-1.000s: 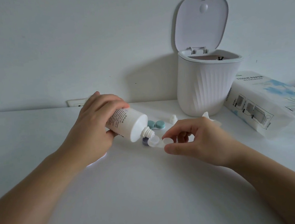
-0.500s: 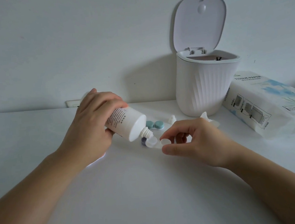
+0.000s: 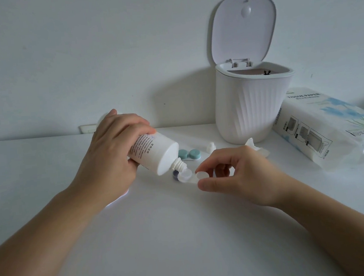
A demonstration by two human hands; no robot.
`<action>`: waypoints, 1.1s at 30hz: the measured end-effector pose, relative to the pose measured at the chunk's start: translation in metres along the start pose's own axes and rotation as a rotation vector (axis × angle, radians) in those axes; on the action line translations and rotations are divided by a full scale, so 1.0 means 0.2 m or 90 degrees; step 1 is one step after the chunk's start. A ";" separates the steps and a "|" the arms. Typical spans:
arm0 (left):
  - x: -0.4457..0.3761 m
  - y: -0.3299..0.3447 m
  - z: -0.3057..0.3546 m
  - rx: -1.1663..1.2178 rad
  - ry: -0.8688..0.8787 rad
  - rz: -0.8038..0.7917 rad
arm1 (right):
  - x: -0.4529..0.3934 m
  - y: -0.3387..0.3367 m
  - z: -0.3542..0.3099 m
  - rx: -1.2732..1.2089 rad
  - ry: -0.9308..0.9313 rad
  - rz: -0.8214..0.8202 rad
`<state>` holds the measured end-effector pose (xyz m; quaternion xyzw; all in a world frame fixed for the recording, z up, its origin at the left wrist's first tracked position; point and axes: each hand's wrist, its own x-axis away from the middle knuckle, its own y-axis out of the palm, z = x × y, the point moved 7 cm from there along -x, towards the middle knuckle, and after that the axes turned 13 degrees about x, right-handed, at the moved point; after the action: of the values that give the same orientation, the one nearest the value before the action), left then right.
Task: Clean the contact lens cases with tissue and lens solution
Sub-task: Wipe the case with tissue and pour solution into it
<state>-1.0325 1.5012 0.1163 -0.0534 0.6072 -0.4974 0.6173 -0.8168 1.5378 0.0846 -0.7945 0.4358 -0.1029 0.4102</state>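
My left hand (image 3: 109,153) grips a white lens solution bottle (image 3: 156,154), tipped down to the right so its nozzle points into the left well of a clear contact lens case (image 3: 187,177). My right hand (image 3: 241,172) pinches the right end of that case between thumb and forefinger, just above the table. A small dark blue cap (image 3: 175,174) lies under the nozzle, partly hidden. A second case with teal caps (image 3: 189,154) lies behind. The bottle's small white cap (image 3: 211,147) stands beside it. A crumpled tissue (image 3: 254,145) shows behind my right hand.
A white ribbed bin (image 3: 253,107) with its lid (image 3: 242,25) up stands at the back against the wall. To its right lies a tissue paper pack (image 3: 330,129). A wall socket (image 3: 88,129) sits behind my left hand. All rests on a white table (image 3: 163,238).
Both hands keep the same grip. The bottle and case have barely shifted, with the nozzle staying over the case's left well.
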 end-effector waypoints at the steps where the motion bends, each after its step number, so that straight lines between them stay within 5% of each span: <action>1: 0.00 0.00 0.00 -0.001 0.000 0.000 | 0.00 0.00 0.00 0.001 -0.001 0.001; 33: 0.02 -0.02 -0.05 0.069 -0.040 0.053 | 0.00 -0.02 0.01 0.000 0.010 0.033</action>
<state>-1.0439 1.5019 0.1135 -0.0100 0.5615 -0.5019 0.6579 -0.8131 1.5403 0.0874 -0.7821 0.4595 -0.0986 0.4092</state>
